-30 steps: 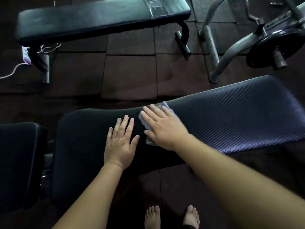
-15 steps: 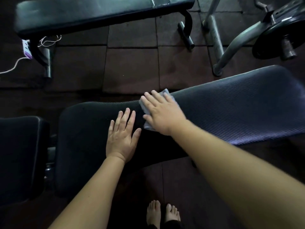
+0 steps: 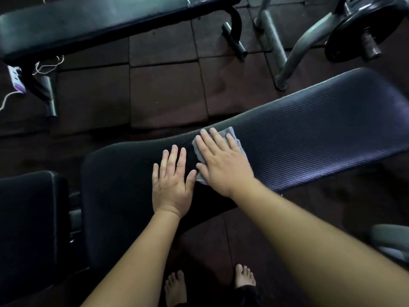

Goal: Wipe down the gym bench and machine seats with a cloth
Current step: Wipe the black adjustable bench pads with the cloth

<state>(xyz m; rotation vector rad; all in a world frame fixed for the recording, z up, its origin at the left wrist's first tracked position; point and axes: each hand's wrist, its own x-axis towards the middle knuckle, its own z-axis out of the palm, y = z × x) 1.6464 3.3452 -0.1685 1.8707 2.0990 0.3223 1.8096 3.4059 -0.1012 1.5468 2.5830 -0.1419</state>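
Centrally, two bare hands are seen from above, laid on a long dark bench pad (image 3: 321,129). The right hand (image 3: 223,165), just right of the frame's centre, is held flat, its fingers straight and slightly spread, and is pressed onto a small grey cloth (image 3: 232,132). The cloth lies on the pad's ribbed surface, and its edges show beyond the fingertips and beside the thumb. The left hand (image 3: 172,185), just to the left, is spread palm down directly on the pad with nothing held, its thumb tip close to the cloth's lower corner. Both forearms are stretched up from the bottom edge. The pad runs from the lower left of centre up to the right edge, where a bluish sheen is caught. A separate dark seat pad (image 3: 28,218) is set at the left edge, with a narrow gap between the two. Two bare feet (image 3: 174,286) are planted at the bottom centre on a floor (image 3: 163,94) of dark square tiles. Across the upper left, a second bench (image 3: 88,21) with a black top and black legs is seen. A white and purple power strip (image 3: 16,82) with a pale cord lies beside its left leg. In the upper right, grey machine tubing (image 3: 296,54) and a black weight plate (image 3: 358,29) are shown.
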